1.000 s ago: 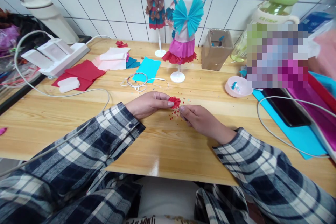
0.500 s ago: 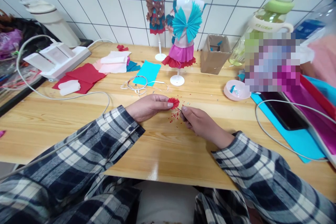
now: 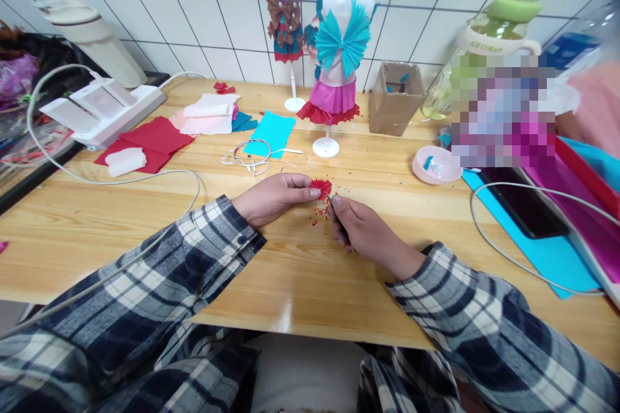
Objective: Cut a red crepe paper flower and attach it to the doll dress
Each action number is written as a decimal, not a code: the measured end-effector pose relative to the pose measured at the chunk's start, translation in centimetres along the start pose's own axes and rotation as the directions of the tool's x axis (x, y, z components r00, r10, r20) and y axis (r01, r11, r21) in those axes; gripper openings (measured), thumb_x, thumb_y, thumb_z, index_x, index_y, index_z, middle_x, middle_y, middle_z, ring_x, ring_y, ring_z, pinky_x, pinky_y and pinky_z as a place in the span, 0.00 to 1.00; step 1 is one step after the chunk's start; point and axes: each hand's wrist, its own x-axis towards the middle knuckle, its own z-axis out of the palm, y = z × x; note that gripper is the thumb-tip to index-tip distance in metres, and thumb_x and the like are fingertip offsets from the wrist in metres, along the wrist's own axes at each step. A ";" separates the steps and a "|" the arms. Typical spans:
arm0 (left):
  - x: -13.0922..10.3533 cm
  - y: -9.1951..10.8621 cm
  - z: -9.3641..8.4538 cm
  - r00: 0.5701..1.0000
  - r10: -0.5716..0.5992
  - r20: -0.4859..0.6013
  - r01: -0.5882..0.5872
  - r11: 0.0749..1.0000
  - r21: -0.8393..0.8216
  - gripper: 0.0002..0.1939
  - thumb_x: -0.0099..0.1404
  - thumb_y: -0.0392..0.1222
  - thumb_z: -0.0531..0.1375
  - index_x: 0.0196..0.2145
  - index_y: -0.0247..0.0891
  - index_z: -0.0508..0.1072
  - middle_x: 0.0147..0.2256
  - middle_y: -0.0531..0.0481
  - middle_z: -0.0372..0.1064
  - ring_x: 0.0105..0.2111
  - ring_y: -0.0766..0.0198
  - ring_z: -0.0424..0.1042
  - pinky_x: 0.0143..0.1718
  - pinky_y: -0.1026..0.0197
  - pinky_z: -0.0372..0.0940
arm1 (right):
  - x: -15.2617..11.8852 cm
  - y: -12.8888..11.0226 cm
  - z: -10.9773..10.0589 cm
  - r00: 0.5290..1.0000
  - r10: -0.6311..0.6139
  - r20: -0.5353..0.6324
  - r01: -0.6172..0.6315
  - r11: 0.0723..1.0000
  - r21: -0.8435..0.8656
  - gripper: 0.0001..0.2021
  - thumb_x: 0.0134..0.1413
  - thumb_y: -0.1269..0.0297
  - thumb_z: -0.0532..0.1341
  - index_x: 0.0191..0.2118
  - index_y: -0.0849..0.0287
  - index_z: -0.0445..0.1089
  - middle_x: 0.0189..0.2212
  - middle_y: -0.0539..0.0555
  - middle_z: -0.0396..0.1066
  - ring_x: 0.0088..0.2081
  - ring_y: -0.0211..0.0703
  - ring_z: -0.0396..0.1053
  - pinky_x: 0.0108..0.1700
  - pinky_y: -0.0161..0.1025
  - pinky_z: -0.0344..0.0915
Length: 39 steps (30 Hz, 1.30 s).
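My left hand [image 3: 281,197] pinches a small pleated red paper rosette [image 3: 320,188] by its edge, between thumb and fingers. Its rim is notched, and tiny red scraps [image 3: 317,213] lie scattered on the table just below. Curled around a pair of small scissors [image 3: 334,205], my right hand [image 3: 358,222] points their thin tip at the rosette's right edge. Most of the tool is hidden by my fingers. Behind both hands stands a mini dress form [image 3: 343,45] wearing a turquoise pleated bow, a magenta skirt and a red ruffle.
Red paper sheets [image 3: 159,142] and a turquoise sheet [image 3: 271,132] lie at the back left, near a coil of wire [image 3: 252,153] and a white power strip [image 3: 109,110]. To the right are a pink bowl [image 3: 437,165], a cardboard box [image 3: 394,103] and a phone [image 3: 526,206] with a cable.
My right hand has turned and shifted slightly left, bringing the scissors' tip up close to the rosette. My left hand stays nearly where it was, holding the rosette.
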 end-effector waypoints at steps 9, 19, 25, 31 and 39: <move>0.0 0.1 0.1 1.000 0.005 -0.021 -0.005 1.000 -0.007 0.06 0.55 0.37 0.66 0.33 0.33 0.77 0.34 0.50 0.76 0.35 0.68 0.71 0.45 0.62 0.61 | 0.2 0.4 -0.1 0.999 -0.050 -0.021 0.048 0.996 -0.075 0.21 0.62 0.45 0.44 0.27 0.57 0.56 0.16 0.45 0.59 0.17 0.33 0.58 0.22 0.32 0.56; -0.1 0.4 -0.3 1.000 -0.019 0.015 0.019 0.999 -0.029 0.06 0.54 0.36 0.67 0.32 0.32 0.78 0.32 0.48 0.76 0.35 0.67 0.71 0.45 0.62 0.60 | 0.0 -0.4 -1.1 1.000 0.020 0.000 -0.020 0.998 -0.051 0.22 0.62 0.47 0.45 0.26 0.58 0.59 0.15 0.44 0.55 0.18 0.32 0.54 0.22 0.32 0.53; -0.2 0.6 -0.4 0.997 -0.064 0.047 0.062 0.998 0.033 0.08 0.55 0.37 0.66 0.33 0.32 0.78 0.35 0.46 0.77 0.37 0.64 0.72 0.47 0.60 0.61 | 0.1 -0.2 -1.2 0.999 -0.026 0.042 0.031 0.991 -0.129 0.22 0.62 0.48 0.45 0.25 0.58 0.58 0.15 0.44 0.54 0.17 0.31 0.53 0.22 0.32 0.52; -0.2 0.6 -0.4 0.995 -0.070 0.067 0.066 0.996 0.062 0.09 0.54 0.38 0.67 0.33 0.31 0.78 0.36 0.45 0.77 0.37 0.63 0.73 0.48 0.59 0.61 | 0.3 0.2 -1.3 0.994 -0.085 0.072 0.094 0.986 -0.134 0.23 0.62 0.46 0.45 0.23 0.58 0.55 0.16 0.44 0.53 0.18 0.31 0.52 0.22 0.32 0.50; -0.2 0.8 -0.3 0.996 -0.072 0.044 0.068 0.994 0.083 0.09 0.52 0.38 0.68 0.32 0.32 0.78 0.35 0.45 0.77 0.37 0.63 0.73 0.48 0.59 0.61 | 0.1 0.0 -1.2 0.990 -0.106 0.096 0.121 0.978 -0.169 0.23 0.62 0.48 0.45 0.22 0.57 0.53 0.16 0.44 0.54 0.19 0.32 0.52 0.23 0.32 0.50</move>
